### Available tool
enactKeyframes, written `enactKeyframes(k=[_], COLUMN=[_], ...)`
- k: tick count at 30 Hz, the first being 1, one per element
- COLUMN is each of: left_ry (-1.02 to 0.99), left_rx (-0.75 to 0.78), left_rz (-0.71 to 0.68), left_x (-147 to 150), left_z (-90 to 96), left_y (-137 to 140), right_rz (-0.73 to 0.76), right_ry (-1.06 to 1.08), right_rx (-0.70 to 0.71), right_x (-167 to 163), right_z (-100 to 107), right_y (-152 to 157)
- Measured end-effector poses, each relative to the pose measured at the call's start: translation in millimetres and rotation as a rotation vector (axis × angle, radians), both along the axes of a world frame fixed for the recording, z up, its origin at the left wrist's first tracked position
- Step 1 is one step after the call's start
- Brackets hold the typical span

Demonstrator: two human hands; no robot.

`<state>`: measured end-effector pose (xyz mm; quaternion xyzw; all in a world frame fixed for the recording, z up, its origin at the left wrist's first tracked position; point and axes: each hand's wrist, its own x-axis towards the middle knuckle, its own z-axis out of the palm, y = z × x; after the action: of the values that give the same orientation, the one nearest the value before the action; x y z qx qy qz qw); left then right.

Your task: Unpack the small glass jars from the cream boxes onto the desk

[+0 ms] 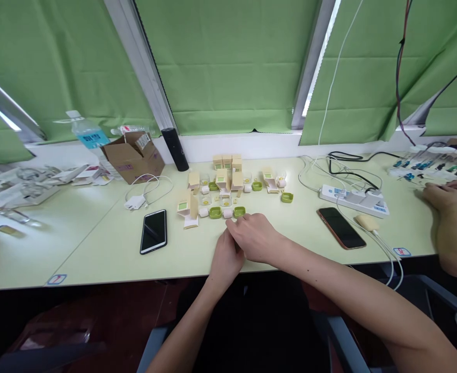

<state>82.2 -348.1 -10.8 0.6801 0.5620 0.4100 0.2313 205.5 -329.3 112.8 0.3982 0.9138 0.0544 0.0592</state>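
My left hand (228,254) and my right hand (254,237) meet at the front middle of the table, the right partly over the left. Both have bent, closed fingers; anything between them is hidden. Just beyond the fingertips sit a small white rounded piece (227,213) and a green square dish (239,211). Another green dish (215,212) stands to their left, beside a clear little cup (205,200). Behind are several small cream cartons, among them an opened carton (188,210) and a carton (269,178) with a green label. One more green dish (286,197) lies apart at the right.
A phone (153,231) lies left, another phone (340,228) right, near a power strip (354,200) with cables. Further back stand a cardboard box (134,157), a black cylinder (175,149) and a water bottle (90,134). Another person's hands (443,196) work at the far right.
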Motion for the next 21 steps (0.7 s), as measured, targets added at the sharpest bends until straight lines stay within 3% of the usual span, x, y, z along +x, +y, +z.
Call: enactKeyframes(k=[8,12,18,21], left_ry=[0.242,0.175,0.080,0.103], left_rx=[0.133,0.081,-0.068,-0.104], left_rz=[-0.051,-0.077,-0.143,-0.147], left_x=[1,-3,-14,-16], left_z=[-4.3,3.5,18.0,19.8], left_y=[13,15,20,23], right_rz=[0.083,0.143,0.236,0.265], right_ry=[-0.148,-0.146,0.024,0.192], right_rx=[0.002,0.044,0.144,0.121], right_x=[-11,-2,21,32], right_z=[6,2,-24,-36], right_y=[-1,3,20,29])
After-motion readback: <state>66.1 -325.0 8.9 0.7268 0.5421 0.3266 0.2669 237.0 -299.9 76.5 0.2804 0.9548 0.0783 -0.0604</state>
